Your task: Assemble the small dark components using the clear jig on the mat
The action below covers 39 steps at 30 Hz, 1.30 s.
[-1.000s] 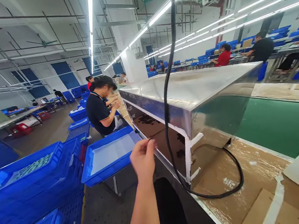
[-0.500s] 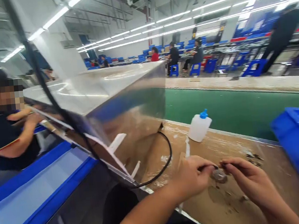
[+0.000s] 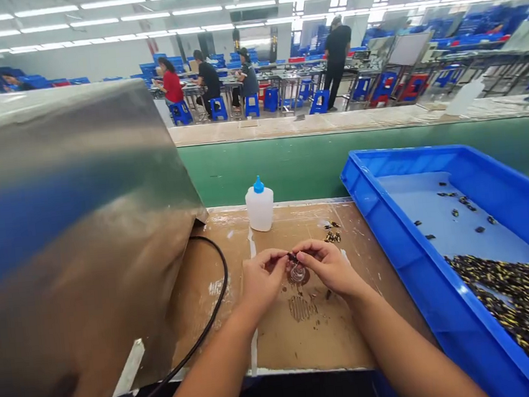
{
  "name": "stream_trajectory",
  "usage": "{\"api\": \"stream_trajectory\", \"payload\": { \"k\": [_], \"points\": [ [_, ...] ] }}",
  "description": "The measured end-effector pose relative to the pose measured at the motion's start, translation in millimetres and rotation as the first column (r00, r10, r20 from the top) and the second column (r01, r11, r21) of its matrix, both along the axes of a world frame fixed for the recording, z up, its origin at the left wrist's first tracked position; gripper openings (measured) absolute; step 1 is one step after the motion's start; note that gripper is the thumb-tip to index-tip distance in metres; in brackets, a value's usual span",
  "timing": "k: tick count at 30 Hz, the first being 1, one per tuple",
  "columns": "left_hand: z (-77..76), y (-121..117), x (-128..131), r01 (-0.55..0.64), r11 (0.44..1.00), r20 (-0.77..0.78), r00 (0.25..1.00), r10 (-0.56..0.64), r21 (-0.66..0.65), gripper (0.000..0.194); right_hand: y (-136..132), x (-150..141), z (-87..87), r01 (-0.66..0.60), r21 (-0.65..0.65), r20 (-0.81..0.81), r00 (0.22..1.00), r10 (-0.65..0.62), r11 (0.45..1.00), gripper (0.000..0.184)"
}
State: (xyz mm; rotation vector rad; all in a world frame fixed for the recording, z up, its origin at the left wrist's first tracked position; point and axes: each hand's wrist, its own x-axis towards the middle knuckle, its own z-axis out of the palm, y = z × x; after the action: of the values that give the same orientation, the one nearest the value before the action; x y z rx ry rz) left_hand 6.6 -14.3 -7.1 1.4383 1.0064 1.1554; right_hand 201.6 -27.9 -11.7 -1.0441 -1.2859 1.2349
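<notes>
My left hand (image 3: 267, 276) and my right hand (image 3: 329, 264) meet over the worktop, thumbs and fingers pinched on a small dark part (image 3: 292, 257) between them. Its exact kind is too small to make out. Just below my fingertips stands a small clear round cup (image 3: 298, 274), with wet-looking spots on the brown surface around it. Closer to me there is a slatted, striped mark or piece (image 3: 300, 308). Several small black-and-yellow parts (image 3: 332, 237) lie beyond my right hand. Behind the hands a white squeeze bottle (image 3: 260, 210) with a blue cap stands upright.
On the right, a large blue bin (image 3: 406, 260) holds a heap of small black-and-yellow parts (image 3: 522, 305). A big metal housing (image 3: 86, 240) fills the left, with a black cable (image 3: 225, 271) curving from it. A green belt (image 3: 298, 164) runs behind. People sit and stand farther off.
My view has swung right and levelled, so the bin's contents show and the co-worker at left is out of view. Both hands stay pinched together over the clear cup.
</notes>
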Motion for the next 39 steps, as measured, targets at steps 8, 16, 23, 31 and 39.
{"api": "stream_trajectory", "payload": {
  "k": [8, 16, 23, 31, 39],
  "points": [
    [5.1, -3, -5, 0.058, 0.998, 0.009, 0.998, -0.058, 0.039, 0.025, -4, -1, 8.3, 0.016, 0.042, 0.005, 1.000, -0.017, 0.999, 0.034],
    [8.9, 3, -5, 0.221, 0.873, 0.489, 0.872, 0.023, -0.435, 0.045, -10, 2, 14.9, 0.073, 0.022, -0.076, 0.995, -0.071, 0.997, 0.033],
    [17.9, 3, -4, 0.254, 0.831, 0.559, 0.825, 0.080, -0.494, 0.050, -10, 3, 16.1, 0.045, 0.005, -0.081, 0.996, -0.045, 0.999, 0.035],
    [10.8, 7, -5, 0.132, 0.894, 0.459, 0.884, 0.090, -0.429, 0.052, -6, 8, 18.3, 0.128, 0.015, -0.041, 0.991, -0.127, 0.992, 0.035],
    [-1.0, 7, -4, 0.030, 0.943, 0.304, 0.950, 0.076, -0.332, 0.054, -7, 6, 13.9, 0.101, 0.027, -0.031, 0.994, -0.100, 0.995, 0.032]
  ]
}}
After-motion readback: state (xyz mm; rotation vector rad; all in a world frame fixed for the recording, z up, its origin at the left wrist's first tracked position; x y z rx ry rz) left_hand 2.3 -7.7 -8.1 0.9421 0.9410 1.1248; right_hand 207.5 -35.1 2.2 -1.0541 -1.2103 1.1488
